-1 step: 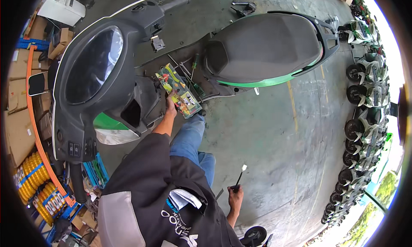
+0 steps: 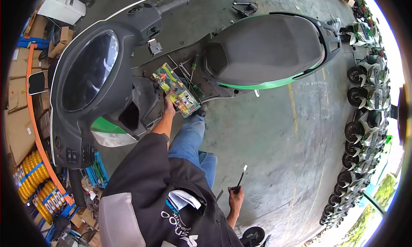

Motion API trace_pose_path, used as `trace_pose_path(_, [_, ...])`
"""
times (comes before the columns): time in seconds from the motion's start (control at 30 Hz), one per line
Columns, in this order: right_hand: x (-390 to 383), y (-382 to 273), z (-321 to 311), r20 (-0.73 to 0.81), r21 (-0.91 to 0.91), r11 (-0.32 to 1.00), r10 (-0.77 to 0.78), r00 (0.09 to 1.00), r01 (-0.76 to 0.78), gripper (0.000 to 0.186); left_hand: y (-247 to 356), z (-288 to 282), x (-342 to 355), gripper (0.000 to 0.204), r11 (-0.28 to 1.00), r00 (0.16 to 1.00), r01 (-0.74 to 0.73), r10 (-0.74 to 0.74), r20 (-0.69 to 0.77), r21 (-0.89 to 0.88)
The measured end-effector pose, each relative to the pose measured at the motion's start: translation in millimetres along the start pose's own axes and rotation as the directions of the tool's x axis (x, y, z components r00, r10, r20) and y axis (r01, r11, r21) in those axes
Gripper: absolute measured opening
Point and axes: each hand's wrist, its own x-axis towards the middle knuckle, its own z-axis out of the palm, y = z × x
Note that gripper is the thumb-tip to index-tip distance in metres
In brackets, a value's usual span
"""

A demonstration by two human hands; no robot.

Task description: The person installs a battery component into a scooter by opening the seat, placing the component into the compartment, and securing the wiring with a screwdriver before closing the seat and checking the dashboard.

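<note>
My left hand (image 2: 169, 104) grips the near edge of a flat, colourful printed box (image 2: 175, 89), green with yellow and red. The box is held over the footboard of a scooter (image 2: 262, 47) that has a dark seat and a green side strip. Low on the right, away from the scooter, my right hand (image 2: 235, 199) is closed around a short black cable (image 2: 241, 177) with a white connector at its upper end. Part of the cable is hidden in the fist. Behind the box, a green-handled screwdriver (image 2: 195, 62) and other metal tools lie on the footboard.
The scooter's handlebar cover with its dark display (image 2: 91, 71) stands at the left. Beyond it are shelves with cardboard boxes (image 2: 19, 131) and yellow coil springs (image 2: 35, 167). A black part (image 2: 244, 9) lies on the floor. Several parked scooters (image 2: 365, 97) line the right side.
The scooter's front has shifted slightly left in view. The box sits a touch further left and is tilted a little differently. Both hands keep their hold.
</note>
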Motion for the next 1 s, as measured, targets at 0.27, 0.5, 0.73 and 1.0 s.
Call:
trace_pose_path(0.27, [143, -55, -66, -0.048, -0.273, 0.944, 0.178, 0.983, -0.184, 0.043, 3, -20, 59, 0.041, 0.967, 0.965, -0.208, 0.179, -0.192, -0.146])
trace_pose_path(0.5, [307, -119, -139, -0.196, -0.292, 0.946, -0.202, 0.960, 0.140, 0.040, -9, -39, 79, 0.026, 0.984, 0.886, -0.156, 0.176, -0.428, 0.082])
trace_pose_path(0.73, [526, -217, -271, -0.346, -0.359, 0.765, -0.641, 0.685, 0.535, 0.042, 5, 54, 45, 0.081, 0.639, 0.617, 0.098, 0.562, -0.550, 0.763])
trace_pose_path(1.0, [698, -380, -311, -0.227, -0.413, 0.693, -0.707, 0.670, 0.591, 0.056, 123, 176, -52, 0.057, 0.447, 0.002, 0.021, 0.894, -0.448, 0.894])
